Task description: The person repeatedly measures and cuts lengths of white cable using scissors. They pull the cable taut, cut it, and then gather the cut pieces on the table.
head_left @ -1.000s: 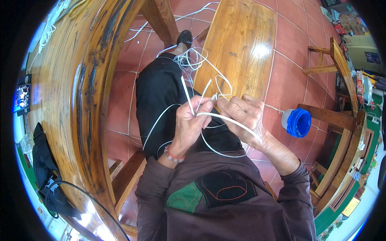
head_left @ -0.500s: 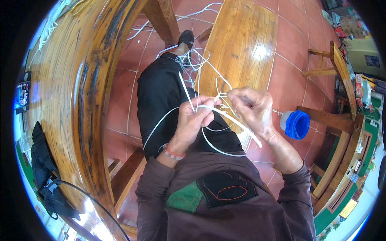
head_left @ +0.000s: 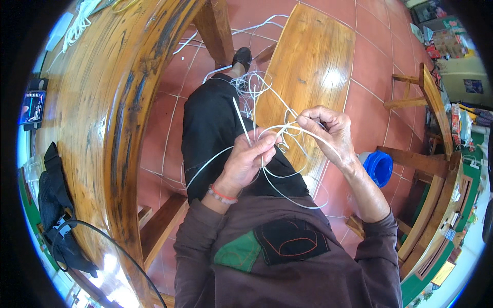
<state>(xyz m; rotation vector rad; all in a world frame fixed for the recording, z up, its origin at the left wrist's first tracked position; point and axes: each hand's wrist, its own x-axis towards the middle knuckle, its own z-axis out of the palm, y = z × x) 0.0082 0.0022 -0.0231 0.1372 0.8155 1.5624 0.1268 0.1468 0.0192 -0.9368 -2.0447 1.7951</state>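
My left hand (head_left: 249,154) pinches thin white plastic strips between thumb and fingers above my lap; one stiff strip end (head_left: 240,119) sticks up from it. My right hand (head_left: 328,132) is closed, thumb against forefinger, on a white strip (head_left: 288,126) that runs across from the left hand. Small knotted loops of strip hang between the two hands. Longer loops (head_left: 295,206) curve down over my lap. A loose tangle of white strip (head_left: 252,84) lies beyond, by my knee and the bench (head_left: 313,51).
A long wooden table (head_left: 97,102) stands at left, with a white strip bundle (head_left: 82,18), a phone-like screen (head_left: 33,107) and a black strap bag (head_left: 56,205). A tub lined with blue plastic (head_left: 379,168) is beside my right forearm. Wooden chairs (head_left: 434,108) stand at right.
My right hand has shifted slightly up and right, opening the gap between the hands. The broad strip end that crossed toward the right wrist now arches up along the right hand.
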